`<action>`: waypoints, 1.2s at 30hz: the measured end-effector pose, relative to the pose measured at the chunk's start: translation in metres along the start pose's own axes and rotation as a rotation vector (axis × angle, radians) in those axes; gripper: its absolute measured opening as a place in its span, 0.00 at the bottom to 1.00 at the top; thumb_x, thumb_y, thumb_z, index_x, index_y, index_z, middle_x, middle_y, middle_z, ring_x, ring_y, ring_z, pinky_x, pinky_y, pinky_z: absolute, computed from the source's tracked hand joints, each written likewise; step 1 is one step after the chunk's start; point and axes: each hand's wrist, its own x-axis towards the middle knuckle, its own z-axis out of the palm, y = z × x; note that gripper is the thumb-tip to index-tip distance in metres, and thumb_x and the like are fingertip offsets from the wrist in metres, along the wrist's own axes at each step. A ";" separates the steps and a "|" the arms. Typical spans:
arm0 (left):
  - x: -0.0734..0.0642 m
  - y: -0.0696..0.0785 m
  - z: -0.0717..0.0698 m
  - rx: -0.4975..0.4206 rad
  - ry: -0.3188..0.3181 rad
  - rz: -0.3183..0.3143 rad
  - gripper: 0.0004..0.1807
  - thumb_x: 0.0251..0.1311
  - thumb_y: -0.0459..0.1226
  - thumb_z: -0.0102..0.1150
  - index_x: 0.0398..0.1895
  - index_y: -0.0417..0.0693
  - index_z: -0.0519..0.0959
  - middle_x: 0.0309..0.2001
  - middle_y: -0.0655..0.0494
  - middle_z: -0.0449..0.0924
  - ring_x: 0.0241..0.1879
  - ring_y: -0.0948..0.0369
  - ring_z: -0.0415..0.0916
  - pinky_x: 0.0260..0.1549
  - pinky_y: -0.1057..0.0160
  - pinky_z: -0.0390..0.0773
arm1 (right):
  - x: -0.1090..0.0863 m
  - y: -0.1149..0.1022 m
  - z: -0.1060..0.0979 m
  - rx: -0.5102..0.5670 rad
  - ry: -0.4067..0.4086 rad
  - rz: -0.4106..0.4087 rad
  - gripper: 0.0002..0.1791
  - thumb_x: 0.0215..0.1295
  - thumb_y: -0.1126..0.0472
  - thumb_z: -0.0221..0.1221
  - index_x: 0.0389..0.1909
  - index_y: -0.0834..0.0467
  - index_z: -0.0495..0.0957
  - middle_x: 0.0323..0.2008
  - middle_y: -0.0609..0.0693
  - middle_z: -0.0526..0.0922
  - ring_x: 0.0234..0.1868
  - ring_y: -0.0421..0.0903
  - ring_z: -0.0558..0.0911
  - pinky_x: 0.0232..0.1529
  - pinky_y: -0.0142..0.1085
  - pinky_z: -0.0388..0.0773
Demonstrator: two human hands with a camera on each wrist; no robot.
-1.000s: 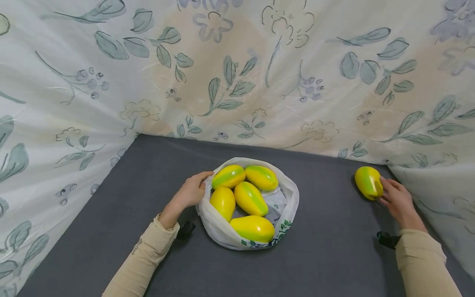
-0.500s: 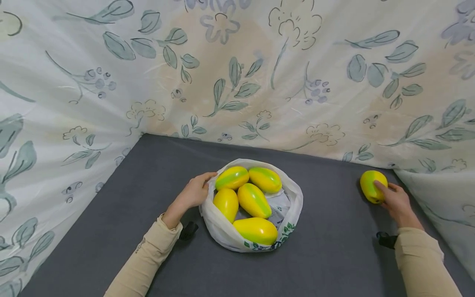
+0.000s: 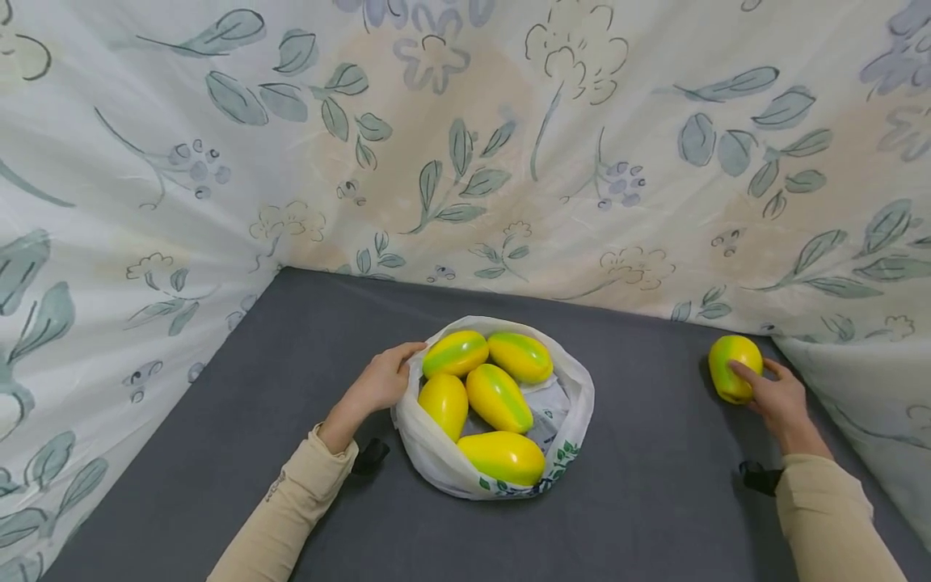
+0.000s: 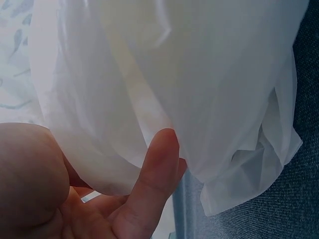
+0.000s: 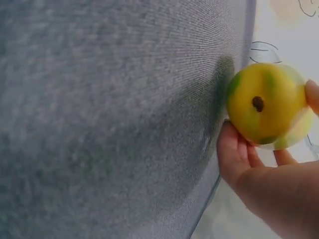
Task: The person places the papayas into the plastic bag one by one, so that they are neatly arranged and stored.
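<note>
A white plastic bag (image 3: 582,396) sits with its mouth wide open in the middle of the head view, several yellow-green papayas (image 3: 502,457) lying inside. My left hand (image 3: 378,380) grips the bag's left rim; in the left wrist view the thin plastic (image 4: 149,89) hangs over the fingers. Far to the right, my right hand (image 3: 781,400) holds another papaya (image 3: 733,364), thumb on one side and fingers on the other. The right wrist view shows that papaya (image 5: 264,104) end-on, a dark stem scar facing the camera, close to the cloth. Whether it touches the cloth I cannot tell.
Dark grey cloth (image 3: 647,485) covers the table around the bag. A floral curtain (image 3: 465,162) hangs along the back and both sides, close to the right hand. Crumpled printed plastic (image 3: 545,404) lies inside the bag, on its right.
My right hand has shifted from touching the papaya's side to holding it, with the thumb now over it. The left hand keeps its grip on the bag. The view has shifted slightly.
</note>
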 end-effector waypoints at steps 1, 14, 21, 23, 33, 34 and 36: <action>-0.001 0.000 0.000 -0.005 0.001 -0.003 0.24 0.70 0.26 0.38 0.68 0.40 0.65 0.64 0.38 0.65 0.09 0.63 0.49 0.14 0.66 0.61 | 0.001 0.002 0.000 -0.002 0.008 -0.010 0.62 0.55 0.29 0.53 0.75 0.61 0.33 0.72 0.67 0.36 0.67 0.66 0.56 0.41 0.44 0.78; -0.002 -0.001 0.000 -0.001 0.005 -0.003 0.24 0.70 0.26 0.37 0.68 0.40 0.65 0.64 0.38 0.65 0.09 0.63 0.49 0.13 0.66 0.60 | -0.030 -0.018 0.014 0.266 -0.074 0.055 0.61 0.50 0.31 0.58 0.76 0.46 0.32 0.74 0.60 0.39 0.65 0.54 0.62 0.61 0.48 0.64; -0.002 -0.001 0.002 0.001 0.010 0.002 0.24 0.69 0.25 0.38 0.68 0.39 0.65 0.64 0.37 0.65 0.10 0.63 0.49 0.14 0.66 0.60 | -0.050 -0.031 0.018 0.465 -0.202 0.032 0.63 0.50 0.35 0.62 0.76 0.45 0.30 0.64 0.54 0.58 0.51 0.42 0.68 0.62 0.45 0.62; -0.002 -0.001 0.003 0.001 0.010 0.000 0.24 0.69 0.25 0.38 0.68 0.39 0.65 0.64 0.37 0.66 0.10 0.63 0.49 0.14 0.65 0.61 | -0.054 -0.033 0.018 0.525 -0.264 0.004 0.61 0.53 0.37 0.62 0.75 0.46 0.29 0.55 0.47 0.61 0.47 0.39 0.70 0.54 0.40 0.71; -0.001 0.003 0.003 0.002 0.007 -0.007 0.24 0.69 0.26 0.37 0.68 0.40 0.65 0.63 0.37 0.66 0.09 0.63 0.49 0.13 0.66 0.60 | -0.067 -0.038 0.019 0.743 -0.480 -0.053 0.44 0.67 0.48 0.55 0.74 0.43 0.37 0.51 0.43 0.62 0.41 0.36 0.75 0.36 0.33 0.75; -0.002 0.003 0.003 0.003 0.007 -0.006 0.24 0.69 0.26 0.38 0.68 0.40 0.65 0.63 0.37 0.67 0.10 0.63 0.49 0.13 0.66 0.60 | -0.068 -0.038 0.019 0.763 -0.494 -0.047 0.43 0.67 0.48 0.55 0.74 0.43 0.38 0.52 0.43 0.61 0.41 0.37 0.76 0.36 0.33 0.75; -0.002 0.004 0.003 0.002 0.010 -0.003 0.24 0.69 0.26 0.38 0.68 0.40 0.65 0.63 0.37 0.67 0.10 0.63 0.49 0.13 0.66 0.60 | -0.070 -0.039 0.020 0.804 -0.521 -0.024 0.43 0.68 0.49 0.55 0.74 0.41 0.37 0.53 0.43 0.61 0.42 0.37 0.76 0.37 0.34 0.75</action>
